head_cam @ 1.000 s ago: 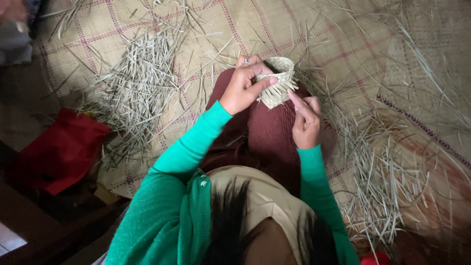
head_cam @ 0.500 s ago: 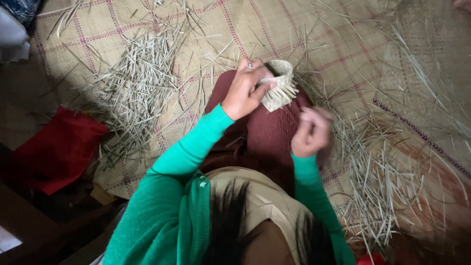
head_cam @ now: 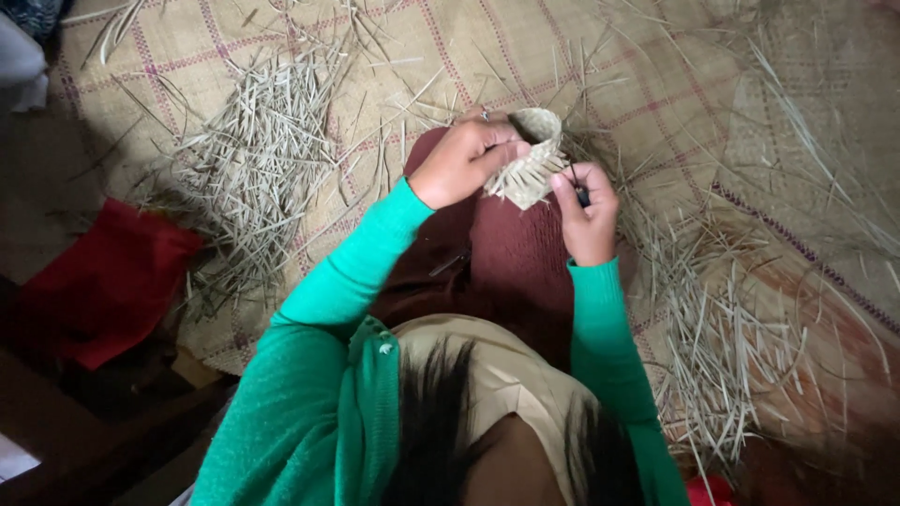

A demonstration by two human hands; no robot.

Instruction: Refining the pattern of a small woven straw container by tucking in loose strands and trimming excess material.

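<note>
Back at the weave, the right hand [head_cam: 587, 212] has risen to pinch the loose strip ends.
Left hand [head_cam: 461, 157] fingers grip the small pale woven basket [head_cam: 531, 156] above the maroon lap cloth [head_cam: 511, 253]; dry straw strips [head_cam: 253, 159] litter the checked mat [head_cam: 469, 47].

**Count of what lies in view**

One small woven basket [head_cam: 530, 159], half finished, with loose strip ends sticking out along its lower edge.

Two hands: the left hand [head_cam: 461, 161] and the right hand [head_cam: 586, 211], both at the basket. One ring [head_cam: 485, 115] shows on the left hand.

One small dark tool [head_cam: 581, 195] is pinched in the right hand; its kind cannot be told.

One woven floor mat [head_cam: 487, 47] with a pink grid pattern.

Two heaps of cut straw strips: one heap on the left [head_cam: 258, 159], one on the right [head_cam: 731, 337]. The single strips are too many to count.

One red cloth [head_cam: 103, 281] at the left edge.
</note>
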